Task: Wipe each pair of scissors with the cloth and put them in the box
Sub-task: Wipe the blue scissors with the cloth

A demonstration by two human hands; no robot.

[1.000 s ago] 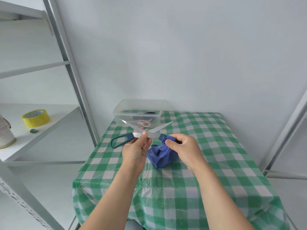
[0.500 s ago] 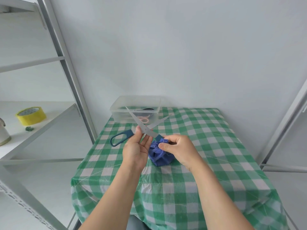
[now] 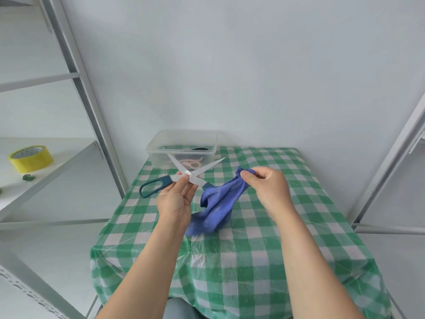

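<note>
Wiping step, frame centre: the left hand (image 3: 176, 201) closes its grip on the open-bladed scissors (image 3: 192, 176) at the pivot, just below the box (image 3: 158, 157), while the right hand (image 3: 269, 187) pinches the hanging cloth (image 3: 218, 203), which judging from this must next meet a blade.

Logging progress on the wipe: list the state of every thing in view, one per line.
Blue-handled scissors: blades open, pinched at pivot by left hand.
Blue cloth: hanging loose from right hand pinch.
Clear plastic box: lidless, holds pink scissors.
Yellow tape roll: lying flat on shelf.
</note>
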